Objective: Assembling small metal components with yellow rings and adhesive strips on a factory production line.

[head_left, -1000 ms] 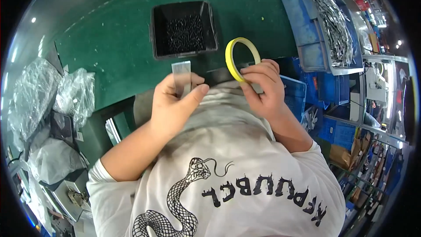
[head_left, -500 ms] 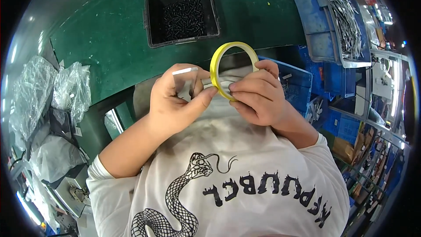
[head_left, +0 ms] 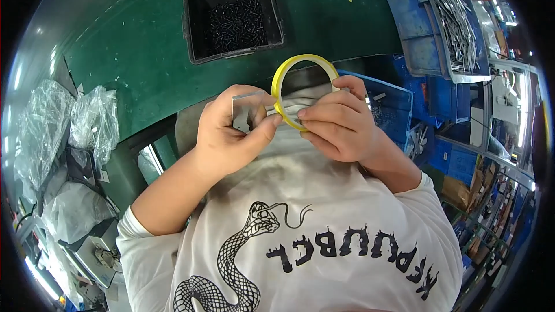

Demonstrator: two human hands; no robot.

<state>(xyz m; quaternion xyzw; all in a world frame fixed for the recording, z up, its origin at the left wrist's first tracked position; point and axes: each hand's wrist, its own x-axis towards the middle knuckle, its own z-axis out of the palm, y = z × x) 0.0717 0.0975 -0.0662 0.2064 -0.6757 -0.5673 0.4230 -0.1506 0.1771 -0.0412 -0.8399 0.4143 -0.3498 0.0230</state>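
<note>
My right hand (head_left: 342, 118) grips a roll of yellow tape (head_left: 277, 84) by its right and lower rim, with the ring standing on edge in front of my chest. To its left, my left hand (head_left: 228, 133) is closed, thumb and fingers curled around a small clear flat piece (head_left: 247, 96) with a bright upper edge. The left thumb tip and index finger meet at the left side of the tape roll, touching or almost touching it. Where the tape's loose end lies is hidden by the fingers.
A black bin (head_left: 234, 23) of small dark rod-like parts stands on the green table (head_left: 144, 75). At the right are a blue crate (head_left: 416, 23) with thin metal strips and a lower blue basket (head_left: 384, 101). Clear plastic bags (head_left: 43, 133) hang at the left.
Both hands and the tape roll have shifted slightly left. The clear piece has tilted a little in my left hand. The bin appears slightly farther left in view.
</note>
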